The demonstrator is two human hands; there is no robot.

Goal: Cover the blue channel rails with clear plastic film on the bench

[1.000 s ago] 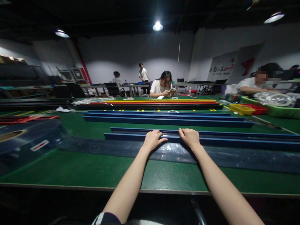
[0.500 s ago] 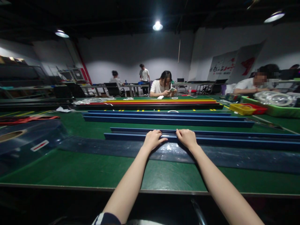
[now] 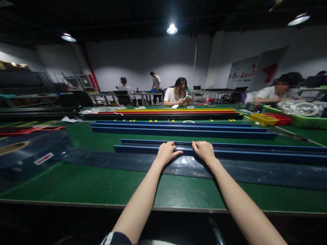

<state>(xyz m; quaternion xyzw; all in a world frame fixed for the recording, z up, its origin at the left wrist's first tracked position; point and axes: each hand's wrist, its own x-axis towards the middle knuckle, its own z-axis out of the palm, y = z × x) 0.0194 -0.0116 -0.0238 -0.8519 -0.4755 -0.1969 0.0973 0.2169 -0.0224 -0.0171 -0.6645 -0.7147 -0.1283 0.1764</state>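
Both my hands rest on the near edge of a long blue channel rail (image 3: 242, 152) that lies across the green table (image 3: 84, 185). My left hand (image 3: 166, 152) grips the rail's near wall with curled fingers and the thumb stretched along it. A short way to its right, my right hand (image 3: 203, 150) holds the same wall. A strip of clear shiny film (image 3: 184, 164) lies under the rail, just in front of my hands.
A second blue rail (image 3: 178, 129) lies farther back, then red and yellow rails (image 3: 176, 110). A dark film roll (image 3: 22, 153) sits at left. Yellow and red trays (image 3: 268, 119) stand at right. People sit and stand at tables beyond.
My right hand has slid slightly left along the rail toward the left hand. A person at the back has shifted position.
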